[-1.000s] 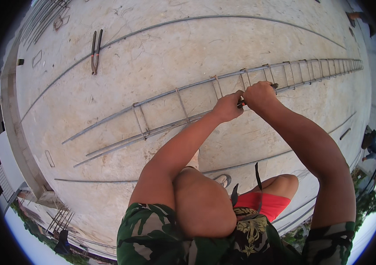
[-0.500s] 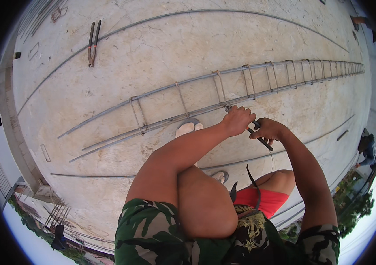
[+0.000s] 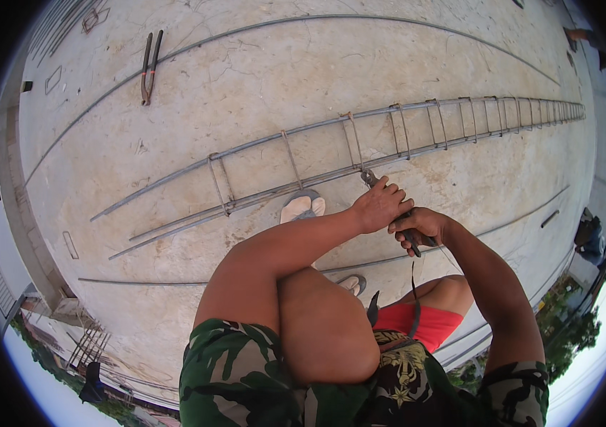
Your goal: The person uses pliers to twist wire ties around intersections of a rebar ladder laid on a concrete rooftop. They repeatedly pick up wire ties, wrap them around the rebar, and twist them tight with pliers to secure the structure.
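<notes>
Left hand [image 3: 381, 204] and right hand [image 3: 420, 225] are no longer covering the ladder-shaped grey steel rebar frame [image 3: 408, 155].
Both are gripping black-handled metal pliers [image 3: 368, 176], leaving the frame showing.

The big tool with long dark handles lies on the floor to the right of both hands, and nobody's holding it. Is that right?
Not quite: the head view shows the big tool left of the left hand and right hand, not to their right. It does lie on the floor, with nobody holding it.
</notes>
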Available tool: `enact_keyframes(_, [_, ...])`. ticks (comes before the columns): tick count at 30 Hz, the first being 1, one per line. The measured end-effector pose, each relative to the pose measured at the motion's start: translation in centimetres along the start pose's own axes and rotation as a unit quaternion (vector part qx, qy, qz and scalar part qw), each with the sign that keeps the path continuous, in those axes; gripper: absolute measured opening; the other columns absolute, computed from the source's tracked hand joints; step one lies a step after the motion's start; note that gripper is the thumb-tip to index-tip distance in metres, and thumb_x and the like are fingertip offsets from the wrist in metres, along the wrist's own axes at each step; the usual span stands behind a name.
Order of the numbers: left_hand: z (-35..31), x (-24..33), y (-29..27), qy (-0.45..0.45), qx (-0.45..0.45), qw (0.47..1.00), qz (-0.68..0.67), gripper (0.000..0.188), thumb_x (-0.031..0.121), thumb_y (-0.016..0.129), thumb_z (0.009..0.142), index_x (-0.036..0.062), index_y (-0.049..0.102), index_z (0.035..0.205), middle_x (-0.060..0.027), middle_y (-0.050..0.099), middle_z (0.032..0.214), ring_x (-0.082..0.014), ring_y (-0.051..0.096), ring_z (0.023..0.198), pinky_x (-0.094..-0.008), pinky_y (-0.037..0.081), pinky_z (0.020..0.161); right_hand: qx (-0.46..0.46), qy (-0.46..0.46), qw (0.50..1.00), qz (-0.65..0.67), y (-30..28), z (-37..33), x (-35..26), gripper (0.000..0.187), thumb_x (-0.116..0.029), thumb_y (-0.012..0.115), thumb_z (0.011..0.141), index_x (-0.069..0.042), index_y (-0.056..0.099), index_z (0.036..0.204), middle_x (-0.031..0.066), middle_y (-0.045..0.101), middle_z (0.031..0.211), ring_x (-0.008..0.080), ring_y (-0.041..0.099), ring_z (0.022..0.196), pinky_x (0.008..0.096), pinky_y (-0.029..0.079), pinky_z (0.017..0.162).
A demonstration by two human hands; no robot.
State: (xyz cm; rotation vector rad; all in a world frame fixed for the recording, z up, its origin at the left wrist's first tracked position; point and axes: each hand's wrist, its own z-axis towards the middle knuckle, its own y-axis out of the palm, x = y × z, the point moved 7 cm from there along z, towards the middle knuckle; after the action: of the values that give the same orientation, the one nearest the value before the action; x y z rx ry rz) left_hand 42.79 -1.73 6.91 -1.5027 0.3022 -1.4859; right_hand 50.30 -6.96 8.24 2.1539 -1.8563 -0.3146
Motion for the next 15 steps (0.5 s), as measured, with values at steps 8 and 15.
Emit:
enact_keyframes(8, [3.4, -1.9, 1.0, -0.089, -0.102, 0.987, -0.09, 0.018, 0.017, 0.063, 0.079, 0.0083, 0.058, 0.093, -0.0089, 0.063, 0.088, -0.0277, 0.062, 0.091, -0.0433, 0.045, 0.071, 0.423, -0.073, 0.619, -0.658, -0.8, -4.5, -4.7, 0.033, -0.026, 0.059, 0.088, 0.001, 0.053, 0.105, 0.0085, 0.058, 0.084, 0.0222, 0.06, 0.073, 0.0383, 0.049, 0.062])
enact_keyframes(15, [4.6, -3.1, 1.9, -0.161, -0.069, 0.983, -0.049, 0.023, 0.015, 0.06, 0.082, 0.007, 0.059, 0.104, -0.0103, 0.063, 0.093, -0.0276, 0.062, 0.094, -0.0429, 0.046, 0.075, 0.476, -0.125, 0.448, -0.747, -4.8, -2.6, -4.9, 0.014, -0.016, 0.052, 0.087, -0.007, 0.05, 0.098, 0.0073, 0.058, 0.089, 0.0237, 0.061, 0.08, 0.0371, 0.048, 0.068])
